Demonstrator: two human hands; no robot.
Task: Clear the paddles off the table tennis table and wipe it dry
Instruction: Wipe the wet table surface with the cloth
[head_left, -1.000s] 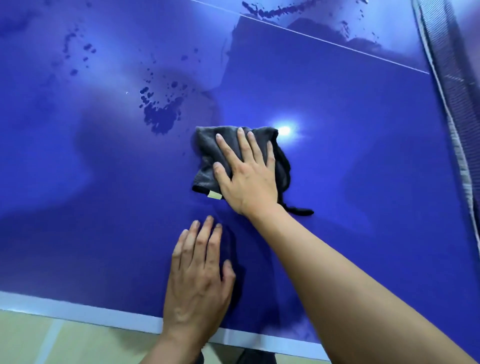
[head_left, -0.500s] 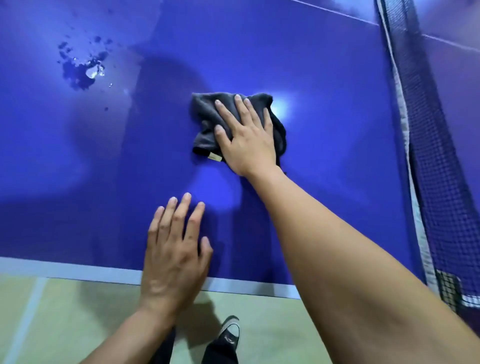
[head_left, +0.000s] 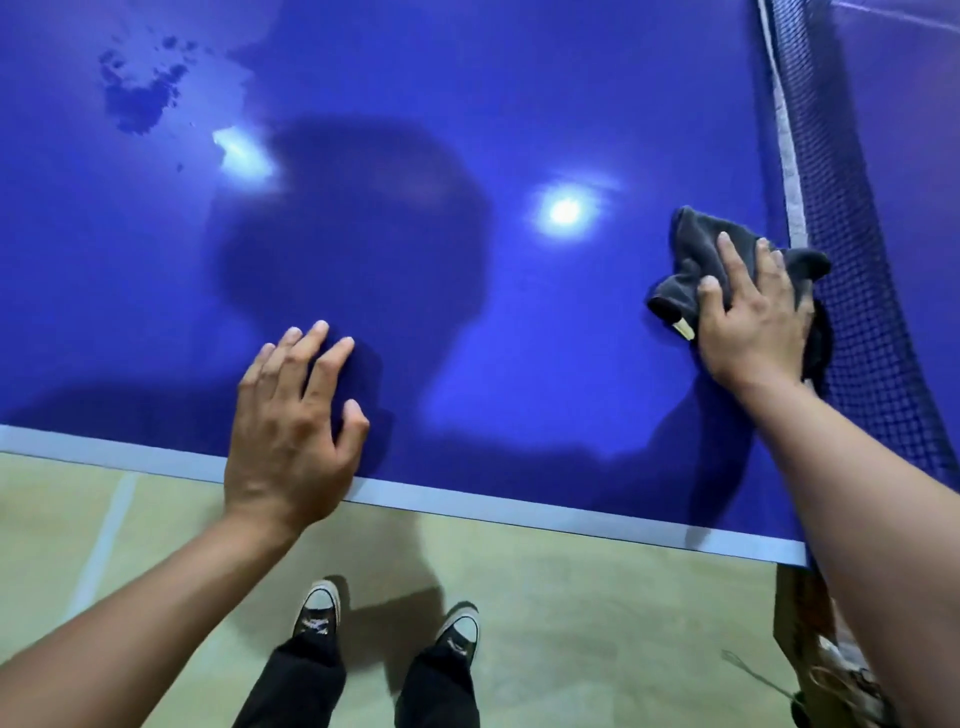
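The blue table tennis table (head_left: 467, 78) fills the upper view, with its pale side line (head_left: 493, 506) nearest me. My right hand (head_left: 748, 317) presses a crumpled dark grey cloth (head_left: 696, 249) flat on the table, right beside the net (head_left: 872, 338), fingers spread over it. My left hand (head_left: 291, 426) rests flat on the table at its near edge, holding nothing. A patch of water drops (head_left: 137, 98) lies on the far left of the surface. No paddles are in view.
The net runs along the right side, with the table's other half (head_left: 909, 78) behind it. Below the edge is a greenish floor (head_left: 597, 623) with my two black sneakers (head_left: 317, 608). A brown cluttered object (head_left: 815, 665) sits at the lower right.
My right hand has slid the cloth to the right, from mid-table up against the net. The view has shifted right and down, and my left hand stays at the table edge.
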